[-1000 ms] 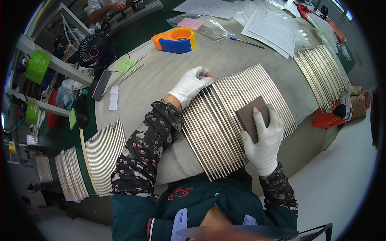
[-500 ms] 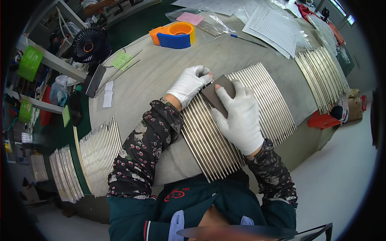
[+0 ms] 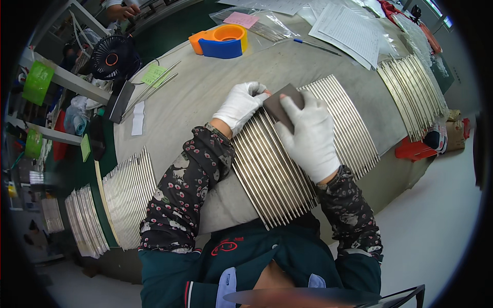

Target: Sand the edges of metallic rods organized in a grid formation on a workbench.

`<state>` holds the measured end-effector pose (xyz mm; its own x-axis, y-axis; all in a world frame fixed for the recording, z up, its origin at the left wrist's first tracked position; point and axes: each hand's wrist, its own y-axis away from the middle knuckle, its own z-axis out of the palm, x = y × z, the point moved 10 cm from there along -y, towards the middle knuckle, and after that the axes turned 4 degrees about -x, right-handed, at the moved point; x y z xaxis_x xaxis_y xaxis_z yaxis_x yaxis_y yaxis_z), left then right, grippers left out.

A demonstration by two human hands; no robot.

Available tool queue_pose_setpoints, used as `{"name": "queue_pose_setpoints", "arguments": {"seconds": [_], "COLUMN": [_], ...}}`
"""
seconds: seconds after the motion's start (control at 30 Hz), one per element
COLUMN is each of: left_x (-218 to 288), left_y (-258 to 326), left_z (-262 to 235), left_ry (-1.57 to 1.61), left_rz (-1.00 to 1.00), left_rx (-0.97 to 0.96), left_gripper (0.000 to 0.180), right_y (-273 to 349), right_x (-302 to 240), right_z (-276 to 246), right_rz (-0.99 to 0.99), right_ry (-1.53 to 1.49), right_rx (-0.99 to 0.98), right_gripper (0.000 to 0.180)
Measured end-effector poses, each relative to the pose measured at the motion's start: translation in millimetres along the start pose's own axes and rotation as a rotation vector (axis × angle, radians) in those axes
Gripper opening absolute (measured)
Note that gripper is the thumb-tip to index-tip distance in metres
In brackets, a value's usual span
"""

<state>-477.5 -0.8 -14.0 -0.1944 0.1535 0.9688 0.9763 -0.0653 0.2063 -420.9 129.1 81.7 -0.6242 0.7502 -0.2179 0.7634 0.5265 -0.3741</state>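
A row of thin, shiny metal rods point(image 3: 275, 169) lies side by side on the grey table in front of me. My right hand point(image 3: 310, 136), in a white glove with a bare thumb tip, grips a flat grey-brown block that looks like a sanding sponge point(image 3: 280, 106). That block rests over the far part of the rods. At their far left end is my left hand point(image 3: 240, 108), also gloved, its fingers curled together in a pinch. What sits between those fingertips is too small to make out.
More metal rods point(image 3: 411, 97) lie at the right, and another bundle point(image 3: 129, 200) at the left. Beyond my hands are an orange and blue tape dispenser point(image 3: 221, 42), a pen point(image 3: 317, 47) and paper sheets point(image 3: 349, 36). A black fan point(image 3: 112, 57) stands far left, near another person's hand point(image 3: 122, 11).
My right hand has slid the block a little farther away along the rods. My left hand keeps nearly the same place. The other person's hand at the far left has shifted.
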Motion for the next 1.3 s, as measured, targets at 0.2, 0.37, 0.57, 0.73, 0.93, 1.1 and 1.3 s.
{"name": "queue_pose_setpoints", "arguments": {"seconds": [0.2, 0.37, 0.57, 0.73, 0.93, 1.1, 1.3], "left_x": [-0.1, 31.9, 70.8, 34.9, 26.7, 21.8, 40.6], "left_y": [1.2, 8.1, 82.8, 115.9, 109.0, 109.4, 118.4], "left_z": [1.8, -7.8, 122.2, 194.3, 202.4, 194.3, 195.8], "left_ry": [-0.087, -0.722, -1.088, -1.1, -1.23, -1.005, -1.068], "left_rz": [-0.043, 0.13, 0.716, 0.823, 0.61, 0.636, 0.804], "left_rx": [-0.004, 0.191, -0.163, -0.547, -0.728, -0.679, -0.574], "left_gripper": [0.018, 0.023, 0.053, 0.06, 0.057, 0.059, 0.063], "right_y": [20.5, 73.1, 136.0, 119.4, 54.1, 13.4, 47.1], "right_x": [65.8, 96.8, 141.4, 130.1, 70.4, 56.1, 234.2], "right_z": [-47.5, -75.1, -84.0, -81.7, -44.5, 0.8, -43.4], "right_rz": [0.256, 0.29, 0.478, 0.392, 0.144, 0.072, 0.474], "right_ry": [0.041, 0.029, 0.051, 0.01, 0.001, 0.045, 0.355], "right_rx": [0.194, 0.248, 0.213, 0.181, 0.023, -0.166, 0.104], "right_gripper": [0.046, 0.045, 0.051, 0.053, 0.046, 0.045, 0.049]}}
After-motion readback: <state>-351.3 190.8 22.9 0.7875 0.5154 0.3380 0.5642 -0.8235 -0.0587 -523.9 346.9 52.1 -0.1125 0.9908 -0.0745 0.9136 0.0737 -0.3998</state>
